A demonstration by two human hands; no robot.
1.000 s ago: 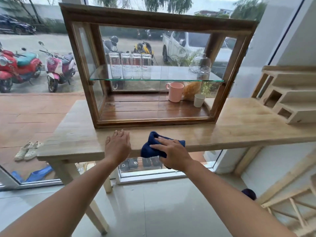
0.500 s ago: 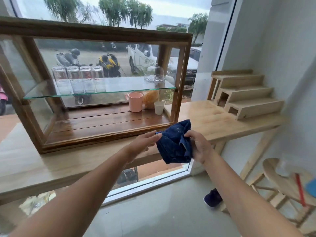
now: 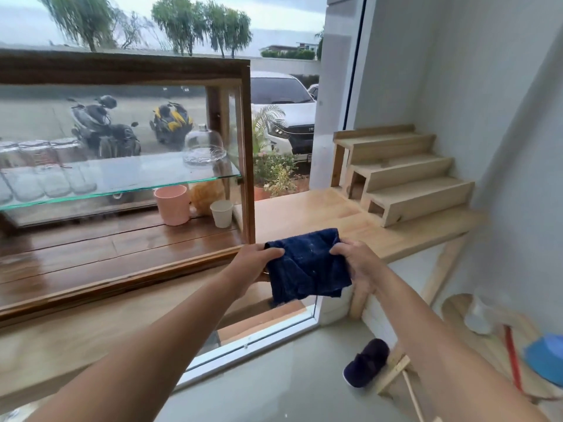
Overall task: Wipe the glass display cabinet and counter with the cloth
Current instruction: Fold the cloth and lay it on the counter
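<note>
Dark blue terry cloth (image 3: 307, 264) lifted off pale wooden surface (image 3: 320, 217) since earlier | left hand (image 3: 254, 263), right hand (image 3: 355, 263) each grip pinching an edge | likely refolding; wiping paused.

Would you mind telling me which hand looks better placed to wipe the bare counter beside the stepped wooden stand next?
Probably the right hand. Both hands grip the blue cloth, but the right one is nearer the bare counter next to the stepped stand; the left hand sits by the cabinet corner.
</note>
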